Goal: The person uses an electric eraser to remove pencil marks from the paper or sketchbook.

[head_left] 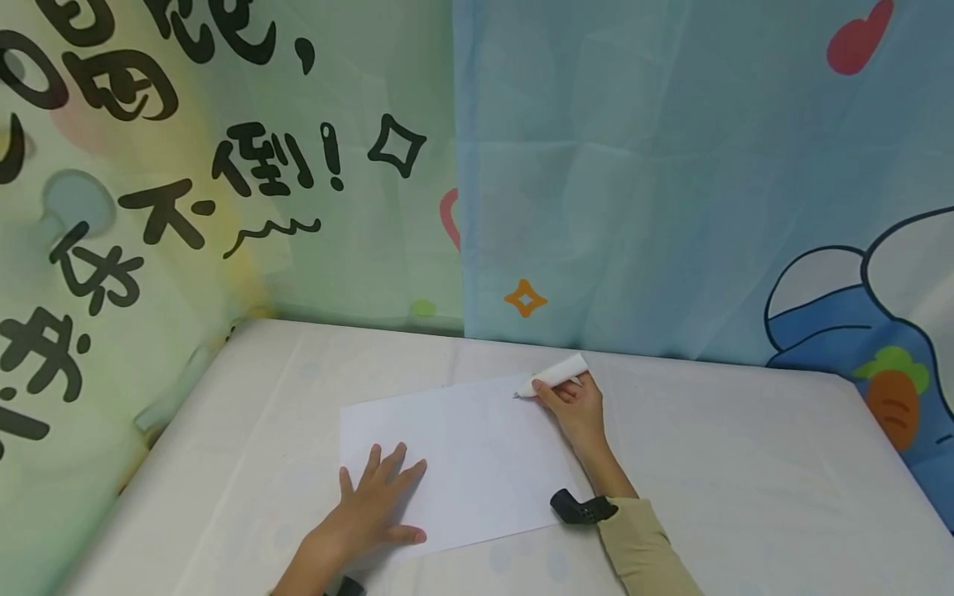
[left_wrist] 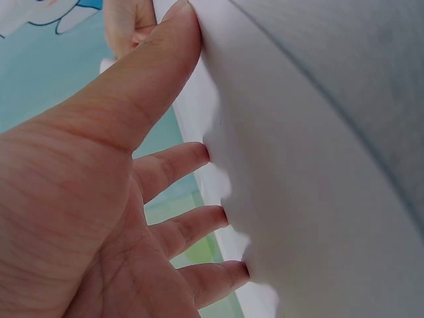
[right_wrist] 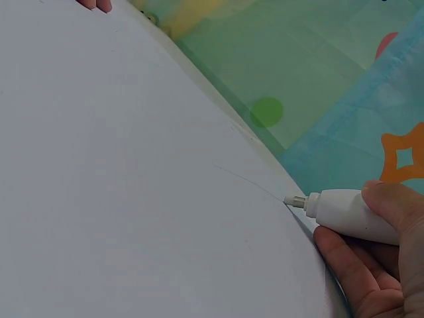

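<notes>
Nearest, at the right, is a tan sleeve [head_left: 644,546] with a small black thing [head_left: 585,507] at the wrist. To the left of it, the person's left hand [head_left: 376,505] is spread wide, with its fingers apart. It grips nothing; its fingertips just touch the near left part of a sheet of white paper [head_left: 477,472]. The paper is smooth and flat, and it sits a little crooked on the white table [head_left: 745,472]. Its left side is under the hand.

Farther off, near the far right corner of the paper, the right hand [head_left: 577,410] is curled around a white pen [head_left: 557,372]. Its thumb and fingers pinch the pen near the front. The pen is fat and round. Its body gets thinner to a small white ring, then a shiny gray bit, then a tiny pale tip. It leans, with its tip down to the left and its back end up to the right. In the right wrist view, a thin, faint line [right_wrist: 248,181] runs across the paper to the tip.

Past the table, a green cloth [head_left: 373,248] with black writing hangs at the left, and a blue cloth [head_left: 641,207] hangs at the right.
</notes>
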`<state>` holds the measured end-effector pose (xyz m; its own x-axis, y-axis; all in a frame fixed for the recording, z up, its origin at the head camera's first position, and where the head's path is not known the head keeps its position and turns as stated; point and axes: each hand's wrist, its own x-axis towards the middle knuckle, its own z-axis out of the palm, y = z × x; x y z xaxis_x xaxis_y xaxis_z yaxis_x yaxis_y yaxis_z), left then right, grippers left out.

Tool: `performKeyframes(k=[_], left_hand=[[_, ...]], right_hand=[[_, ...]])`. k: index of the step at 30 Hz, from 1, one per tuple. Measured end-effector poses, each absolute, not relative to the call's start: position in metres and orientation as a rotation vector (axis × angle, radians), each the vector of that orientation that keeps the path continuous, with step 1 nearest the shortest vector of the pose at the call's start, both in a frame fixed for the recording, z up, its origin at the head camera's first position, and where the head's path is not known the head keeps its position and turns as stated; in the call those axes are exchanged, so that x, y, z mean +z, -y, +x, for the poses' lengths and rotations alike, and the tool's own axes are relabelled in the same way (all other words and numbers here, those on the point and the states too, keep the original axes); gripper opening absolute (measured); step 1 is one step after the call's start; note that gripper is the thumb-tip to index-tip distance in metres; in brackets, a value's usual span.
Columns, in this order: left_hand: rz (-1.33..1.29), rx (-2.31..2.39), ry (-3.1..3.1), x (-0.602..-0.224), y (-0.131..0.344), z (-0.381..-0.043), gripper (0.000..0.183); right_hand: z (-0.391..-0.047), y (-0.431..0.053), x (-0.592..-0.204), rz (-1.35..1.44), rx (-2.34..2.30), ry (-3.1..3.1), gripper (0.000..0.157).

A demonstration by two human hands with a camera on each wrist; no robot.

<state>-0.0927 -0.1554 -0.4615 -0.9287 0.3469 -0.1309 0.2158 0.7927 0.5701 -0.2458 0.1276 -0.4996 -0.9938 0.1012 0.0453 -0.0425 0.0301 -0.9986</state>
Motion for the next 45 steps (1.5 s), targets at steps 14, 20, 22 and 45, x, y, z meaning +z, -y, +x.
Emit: performKeyframes(k=[14,20,22,45], left_hand=[[0.447,0.822,-2.757,-0.4614,0.1547,-0.0928,0.085],[0.457,0.83,-2.757,-0.4603,0.1544,-0.0925,0.085],[0.454,0.831,-2.756,-0.4599,0.1543,-0.0922,0.086],[0.456,0.826,-2.752,-0.4615,0.1554,-0.0921,0.085]], right_hand=[[-0.2422,-0.1301,-0.4973,-0.086,2.055,2.262,0.053],[-0.2433,-0.1306,-0.4978,-0.071,2.059,2.257,0.052],[-0.2437,-0.1303,-0.498,-0.07,2.06,2.257,0.051],[-0.2444,-0.1294,-0.4994,-0.061,2.045,2.271,0.05]])
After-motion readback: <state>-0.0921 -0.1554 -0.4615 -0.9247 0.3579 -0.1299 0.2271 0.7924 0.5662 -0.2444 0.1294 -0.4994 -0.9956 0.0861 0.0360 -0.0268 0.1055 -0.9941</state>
